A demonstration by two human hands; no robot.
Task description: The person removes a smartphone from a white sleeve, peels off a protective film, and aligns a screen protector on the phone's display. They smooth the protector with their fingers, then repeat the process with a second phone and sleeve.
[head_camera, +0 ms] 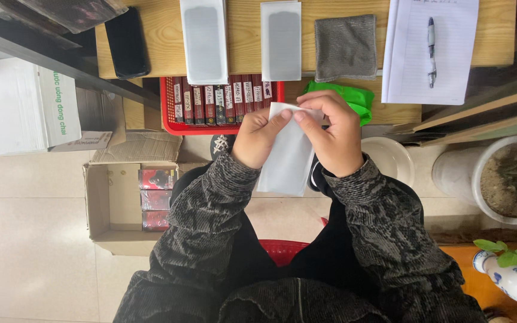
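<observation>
A flat white sleeve (287, 160) hangs in front of me below the desk edge. My left hand (258, 136) pinches its upper left corner with thumb and fingers. My right hand (332, 133) grips the upper right edge, fingertips curled over the top. Both hands meet at the sleeve's top. Two similar white sleeves lie on the wooden desk (163, 42): one (204, 40) to the left and another (280, 39) beside it. A grey cloth (346, 46) lies to their right.
A red basket (172, 119) of dark labelled boxes sits at the desk edge. A black phone (127, 42), a notepad (429, 51) with a pen (431, 51), and a green bag (354, 98) are near. An open cardboard box (106, 209) stands on the floor left; a white plant pot (498, 179) stands right.
</observation>
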